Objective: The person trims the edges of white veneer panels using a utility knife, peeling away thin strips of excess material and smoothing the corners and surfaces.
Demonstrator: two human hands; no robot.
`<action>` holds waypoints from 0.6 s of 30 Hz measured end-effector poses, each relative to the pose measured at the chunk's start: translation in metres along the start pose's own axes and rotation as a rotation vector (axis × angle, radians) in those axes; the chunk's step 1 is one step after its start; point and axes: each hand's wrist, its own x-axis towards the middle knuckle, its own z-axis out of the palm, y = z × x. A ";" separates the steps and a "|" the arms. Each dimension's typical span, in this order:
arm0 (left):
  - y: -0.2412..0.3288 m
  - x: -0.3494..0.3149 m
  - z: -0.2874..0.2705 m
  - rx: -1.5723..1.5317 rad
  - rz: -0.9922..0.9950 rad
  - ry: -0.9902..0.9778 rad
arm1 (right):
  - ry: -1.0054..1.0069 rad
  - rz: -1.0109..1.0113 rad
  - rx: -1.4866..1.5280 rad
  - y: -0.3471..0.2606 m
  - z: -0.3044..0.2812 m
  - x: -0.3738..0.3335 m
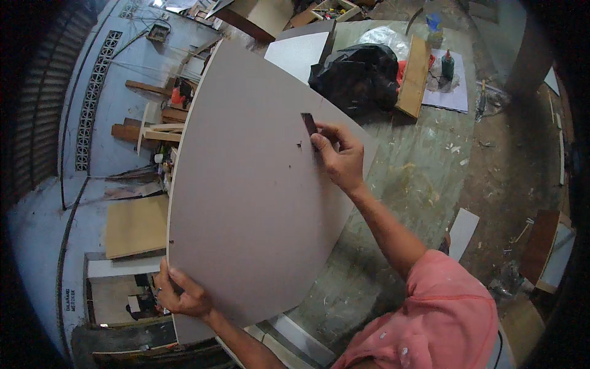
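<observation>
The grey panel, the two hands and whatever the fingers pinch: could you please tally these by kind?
Large grey panels: 1
Small dark pieces pinched against the panel: 1
Hands, left hand gripping the panel's lower edge and right hand pinching the dark piece: 2
Total: 4

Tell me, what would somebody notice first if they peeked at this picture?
First comes the big grey board filling the middle, held up on its edge. The left hand grips its lower corner, while the right hand presses a small dark piece against its face near the right edge. Behind it, a black plastic bag sits on the dusty workbench.
</observation>
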 end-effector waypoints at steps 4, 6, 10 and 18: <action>-0.009 0.003 0.007 0.016 0.054 0.034 | -0.096 0.004 -0.060 0.012 -0.009 0.004; -0.019 0.001 0.003 0.071 0.006 -0.029 | -0.125 0.067 0.067 0.012 -0.013 0.005; -0.027 0.002 -0.001 0.118 0.052 -0.040 | -0.496 -0.396 -0.202 -0.004 -0.028 -0.003; -0.013 0.000 0.008 -0.014 -0.032 0.026 | -0.630 -0.348 -0.267 -0.004 -0.033 -0.002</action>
